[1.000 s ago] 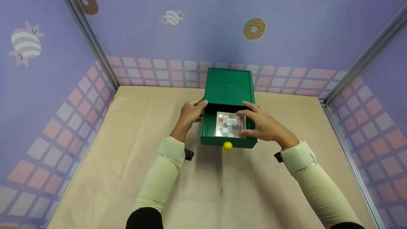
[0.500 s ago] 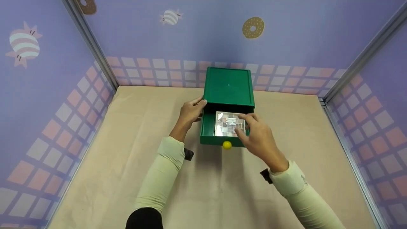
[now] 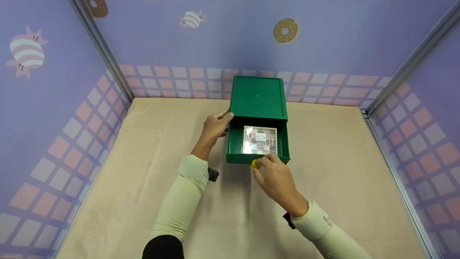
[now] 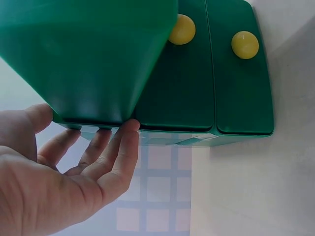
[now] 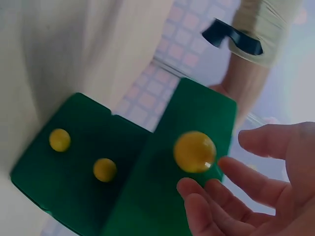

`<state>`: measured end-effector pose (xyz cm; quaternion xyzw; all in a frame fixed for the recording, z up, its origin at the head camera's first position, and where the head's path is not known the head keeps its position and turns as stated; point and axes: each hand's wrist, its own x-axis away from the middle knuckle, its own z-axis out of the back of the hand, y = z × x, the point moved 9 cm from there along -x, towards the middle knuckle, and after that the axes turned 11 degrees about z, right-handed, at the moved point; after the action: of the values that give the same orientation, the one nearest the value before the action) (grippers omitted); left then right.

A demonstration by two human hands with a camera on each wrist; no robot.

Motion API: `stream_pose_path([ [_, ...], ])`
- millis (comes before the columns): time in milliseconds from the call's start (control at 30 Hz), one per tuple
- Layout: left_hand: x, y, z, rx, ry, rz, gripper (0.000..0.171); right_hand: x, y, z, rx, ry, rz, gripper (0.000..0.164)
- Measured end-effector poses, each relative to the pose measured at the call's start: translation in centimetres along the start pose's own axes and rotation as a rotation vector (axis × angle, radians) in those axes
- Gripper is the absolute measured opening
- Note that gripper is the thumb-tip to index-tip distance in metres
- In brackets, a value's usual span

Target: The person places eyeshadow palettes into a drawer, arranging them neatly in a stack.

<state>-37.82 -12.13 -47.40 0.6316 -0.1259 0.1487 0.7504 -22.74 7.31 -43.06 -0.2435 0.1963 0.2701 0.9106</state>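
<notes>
A green drawer cabinet (image 3: 258, 97) stands at the back, its top drawer (image 3: 239, 159) pulled out toward me. Inside that drawer lies a flat square palette (image 3: 259, 140) with a clear, shiny lid over many small coloured squares. My left hand (image 3: 214, 128) rests on the cabinet's left side, its fingertips along the side wall. At the drawer front, my right hand (image 3: 276, 180) has its thumb and fingers around the yellow round knob (image 5: 195, 151). In the right wrist view the thumb is apart from the knob, while bent fingertips lie close beside it.
Two lower drawers, each with a yellow knob (image 4: 245, 45), sit closed below the pulled-out one. A beige cloth (image 3: 172, 144) covers the table. Purple patterned walls (image 3: 215, 39) with metal edge posts surround it on the left, back and right.
My right hand has left the palette and moved down and left to the yellow knob. The palette stays in the drawer, and my left hand keeps its place on the cabinet.
</notes>
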Motion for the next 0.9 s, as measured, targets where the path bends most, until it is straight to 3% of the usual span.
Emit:
stream_pose_path([
  [533,0.1,0.3,0.1,-0.016,0.014,0.0,0.055,0.1,0.0,-0.6,0.014,0.109,0.031,0.017],
  [900,0.0,0.0,0.1,-0.047,0.018,-0.003,0.053,-1.9,1.4,-0.8,0.002,0.138,0.005,0.01],
])
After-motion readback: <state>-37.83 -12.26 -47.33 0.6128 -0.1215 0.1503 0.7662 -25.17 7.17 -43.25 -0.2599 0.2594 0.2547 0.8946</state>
